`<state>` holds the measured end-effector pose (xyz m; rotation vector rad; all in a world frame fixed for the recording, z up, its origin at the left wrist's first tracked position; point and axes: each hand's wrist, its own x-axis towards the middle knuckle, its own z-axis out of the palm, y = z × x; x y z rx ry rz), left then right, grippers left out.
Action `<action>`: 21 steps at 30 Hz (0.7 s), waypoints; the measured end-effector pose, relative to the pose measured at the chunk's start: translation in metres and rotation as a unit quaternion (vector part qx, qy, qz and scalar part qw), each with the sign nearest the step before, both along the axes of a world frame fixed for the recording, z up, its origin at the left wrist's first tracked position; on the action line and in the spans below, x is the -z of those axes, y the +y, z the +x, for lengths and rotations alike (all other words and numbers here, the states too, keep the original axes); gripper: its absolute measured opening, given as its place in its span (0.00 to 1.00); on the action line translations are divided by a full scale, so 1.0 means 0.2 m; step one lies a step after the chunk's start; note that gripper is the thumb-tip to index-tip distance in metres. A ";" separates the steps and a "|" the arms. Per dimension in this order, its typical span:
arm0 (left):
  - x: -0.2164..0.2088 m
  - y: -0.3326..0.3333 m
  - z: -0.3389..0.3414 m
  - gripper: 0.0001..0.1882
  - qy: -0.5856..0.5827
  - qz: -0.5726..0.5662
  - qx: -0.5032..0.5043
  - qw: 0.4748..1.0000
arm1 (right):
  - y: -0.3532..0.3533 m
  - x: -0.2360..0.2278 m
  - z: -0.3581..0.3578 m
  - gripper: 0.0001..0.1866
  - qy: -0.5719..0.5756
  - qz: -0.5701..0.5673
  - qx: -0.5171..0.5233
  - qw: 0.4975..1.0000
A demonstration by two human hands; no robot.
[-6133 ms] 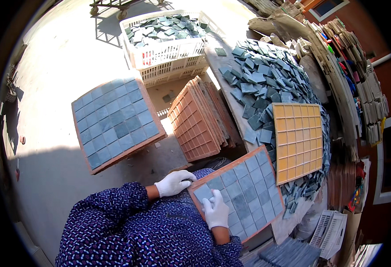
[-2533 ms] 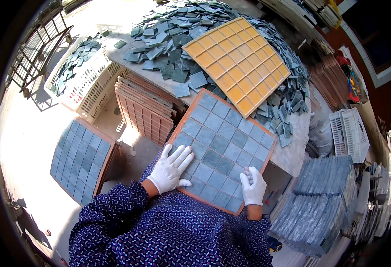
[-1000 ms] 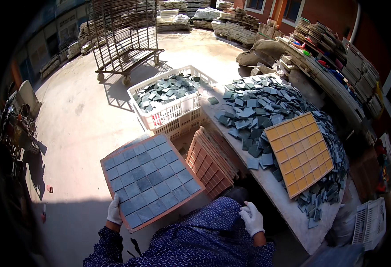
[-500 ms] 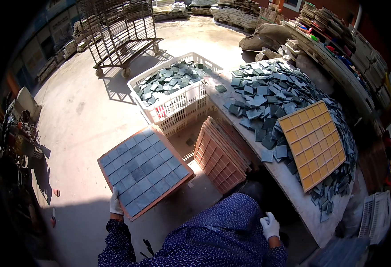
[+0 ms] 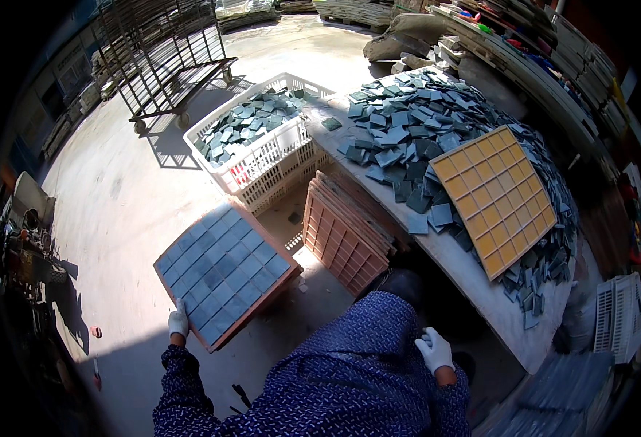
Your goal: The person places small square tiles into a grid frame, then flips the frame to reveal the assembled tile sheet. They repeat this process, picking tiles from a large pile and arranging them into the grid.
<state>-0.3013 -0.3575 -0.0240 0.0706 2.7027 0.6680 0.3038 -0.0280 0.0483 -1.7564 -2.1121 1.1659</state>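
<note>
Left hand (image 5: pixel 179 320), white-gloved, is at the near-left edge of the tile-filled brown tray (image 5: pixel 223 266); fingertips lie against the border beside the outer tiles. Cannot tell whether the thumb pinches from below.

Right hand (image 5: pixel 437 352), also gloved, is held near the patterned blue garment (image 5: pixel 349 364), well apart from the tray. Fingers loosely curled; cannot tell whether the tips meet.

Tray location: left of the person's lap, tilted in view, square blue-grey tiles set in rows. Just right of it, brown grid trays (image 5: pixel 341 239) stand on edge, leaning together. Beyond: white slatted crate (image 5: pixel 266 164) filled with loose tiles (image 5: pixel 251 120).

Right side: worktable (image 5: pixel 506 331) carries a heap of loose green-grey tiles (image 5: pixel 400 135); a yellow grid tray (image 5: pixel 494 200) lies slanted on the heap. Background, upper left: wheeled metal rack (image 5: pixel 167 87).
</note>
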 end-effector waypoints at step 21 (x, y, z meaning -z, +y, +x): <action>-0.22 0.26 -0.24 0.34 0.209 -0.149 0.192 0.947 | 0.80 -0.20 -0.02 0.34 0.569 -0.124 0.515 0.630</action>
